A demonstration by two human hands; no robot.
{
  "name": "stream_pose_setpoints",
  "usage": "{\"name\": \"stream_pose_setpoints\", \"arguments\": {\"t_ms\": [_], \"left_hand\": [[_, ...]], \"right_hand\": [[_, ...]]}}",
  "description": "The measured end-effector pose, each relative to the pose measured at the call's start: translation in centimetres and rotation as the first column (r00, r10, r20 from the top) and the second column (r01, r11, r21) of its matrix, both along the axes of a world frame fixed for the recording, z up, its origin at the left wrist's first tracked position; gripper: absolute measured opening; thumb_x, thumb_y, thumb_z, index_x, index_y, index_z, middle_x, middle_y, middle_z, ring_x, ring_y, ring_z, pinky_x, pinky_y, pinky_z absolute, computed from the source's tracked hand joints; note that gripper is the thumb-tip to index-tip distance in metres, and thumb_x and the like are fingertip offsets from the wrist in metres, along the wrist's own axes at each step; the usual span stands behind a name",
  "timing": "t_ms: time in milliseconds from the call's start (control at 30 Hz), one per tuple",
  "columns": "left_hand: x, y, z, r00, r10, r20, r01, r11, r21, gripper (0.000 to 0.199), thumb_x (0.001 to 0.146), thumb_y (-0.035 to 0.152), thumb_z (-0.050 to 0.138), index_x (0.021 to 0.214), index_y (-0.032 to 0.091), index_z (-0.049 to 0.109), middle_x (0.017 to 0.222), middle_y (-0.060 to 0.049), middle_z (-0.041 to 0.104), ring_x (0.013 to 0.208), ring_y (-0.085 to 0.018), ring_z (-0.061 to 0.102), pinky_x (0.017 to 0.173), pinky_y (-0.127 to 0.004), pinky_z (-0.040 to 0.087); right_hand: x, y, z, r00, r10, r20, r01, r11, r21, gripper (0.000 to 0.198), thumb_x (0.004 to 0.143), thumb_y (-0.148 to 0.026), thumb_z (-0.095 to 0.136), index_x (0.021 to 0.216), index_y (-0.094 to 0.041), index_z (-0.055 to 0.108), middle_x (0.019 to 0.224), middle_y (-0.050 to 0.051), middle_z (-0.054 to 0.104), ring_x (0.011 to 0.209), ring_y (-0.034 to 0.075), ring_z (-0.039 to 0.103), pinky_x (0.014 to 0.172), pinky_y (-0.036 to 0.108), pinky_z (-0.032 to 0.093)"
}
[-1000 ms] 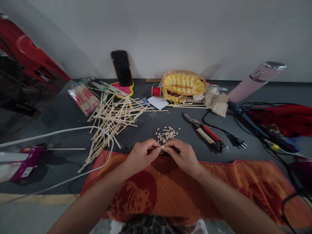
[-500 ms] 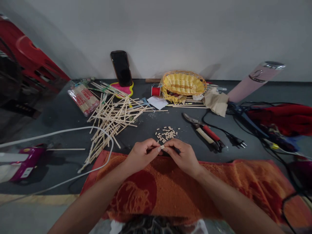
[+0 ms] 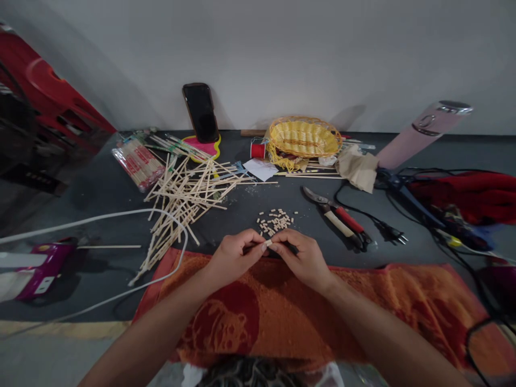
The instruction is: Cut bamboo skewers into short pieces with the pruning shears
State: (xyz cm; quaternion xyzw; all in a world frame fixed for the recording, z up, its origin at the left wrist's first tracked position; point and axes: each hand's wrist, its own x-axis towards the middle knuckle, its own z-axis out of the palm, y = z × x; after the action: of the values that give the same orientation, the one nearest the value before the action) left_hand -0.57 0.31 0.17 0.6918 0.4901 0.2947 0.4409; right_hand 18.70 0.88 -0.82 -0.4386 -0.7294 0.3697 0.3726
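Observation:
Between my fingertips is a short pale wooden stick piece (image 3: 269,243), pinched from both sides. My left hand (image 3: 237,252) is closed on its left end, thumb against forefinger. From the other side my right hand (image 3: 301,255) pinches the same piece. Just beyond the fingers, a loose pile of similar cut pieces (image 3: 278,220) lies on the dark table. An orange towel (image 3: 298,317) is spread under my wrists. To the right of the pile rest pruning shears (image 3: 338,217) with one red and one pale handle.
Long wooden sticks (image 3: 189,193) are heaped at left, near a purple glue gun (image 3: 44,269) and a white cord (image 3: 113,216). At the back stand a phone (image 3: 200,113), a red thread spool (image 3: 258,150), a yellow basket (image 3: 304,137) and a pink flask (image 3: 419,134). A black plug (image 3: 391,234) lies right.

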Motion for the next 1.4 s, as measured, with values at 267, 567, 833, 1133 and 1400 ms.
{"name": "stream_pose_setpoints", "arguments": {"t_ms": [267, 567, 833, 1133, 1400], "left_hand": [[-0.1, 0.0, -0.2, 1.000, -0.004, -0.011, 0.004, 1.000, 0.009, 0.017, 0.089, 0.029, 0.053, 0.088, 0.017, 0.065, 0.075, 0.000, 0.068, 0.063, -0.010, 0.058, 0.058, -0.019, 0.043], [0.0, 0.1, -0.2, 1.000, 0.008, -0.016, -0.007, 1.000, 0.024, 0.014, 0.088, 0.027, 0.053, 0.088, 0.019, 0.065, 0.078, 0.000, 0.070, 0.069, -0.011, 0.062, 0.063, -0.020, 0.045], [-0.3, 0.1, 0.5, 0.964, 0.223, 0.143, -0.229, 0.973, 0.027, 0.017, 0.089, 0.034, 0.056, 0.088, 0.019, 0.064, 0.079, -0.002, 0.073, 0.060, -0.009, 0.059, 0.055, -0.019, 0.043], [-1.1, 1.1, 1.9, 0.838, 0.376, 0.396, -0.447, 0.889, 0.102, 0.018, 0.088, 0.034, 0.057, 0.087, 0.016, 0.060, 0.074, -0.003, 0.069, 0.049, -0.006, 0.044, 0.047, -0.019, 0.037], [-2.0, -0.1, 4.1, 0.826, 0.340, 0.450, -0.440, 0.888, 0.137, 0.021, 0.088, 0.036, 0.056, 0.088, 0.015, 0.059, 0.072, -0.003, 0.068, 0.046, -0.006, 0.043, 0.044, -0.019, 0.036]], "right_hand": [[0.1, 0.0, 0.0, 1.000, 0.005, -0.004, -0.005, 1.000, 0.002, 0.008, 0.090, -0.024, 0.058, 0.087, -0.022, 0.065, 0.082, -0.001, 0.067, 0.077, 0.012, 0.061, 0.073, 0.023, 0.046], [0.4, 0.2, 0.0, 0.999, 0.023, 0.045, -0.027, 0.996, 0.084, 0.007, 0.090, -0.024, 0.057, 0.089, -0.022, 0.063, 0.084, 0.000, 0.067, 0.078, 0.012, 0.061, 0.073, 0.024, 0.047], [3.5, 3.2, -1.4, 0.943, -0.138, 0.304, 0.015, 0.927, 0.374, 0.011, 0.091, -0.021, 0.053, 0.091, -0.021, 0.064, 0.089, 0.005, 0.068, 0.086, 0.019, 0.061, 0.082, 0.033, 0.048], [4.0, 3.7, -2.3, 0.936, -0.183, 0.301, 0.060, 0.925, 0.374, 0.023, 0.094, -0.020, 0.045, 0.103, -0.020, 0.065, 0.096, 0.008, 0.067, 0.093, 0.020, 0.060, 0.087, 0.036, 0.048], [3.5, 3.5, -1.6, 0.957, -0.160, 0.243, 0.065, 0.931, 0.359, 0.023, 0.093, -0.021, 0.044, 0.101, -0.018, 0.066, 0.095, 0.009, 0.067, 0.092, 0.020, 0.061, 0.085, 0.035, 0.048]]}}
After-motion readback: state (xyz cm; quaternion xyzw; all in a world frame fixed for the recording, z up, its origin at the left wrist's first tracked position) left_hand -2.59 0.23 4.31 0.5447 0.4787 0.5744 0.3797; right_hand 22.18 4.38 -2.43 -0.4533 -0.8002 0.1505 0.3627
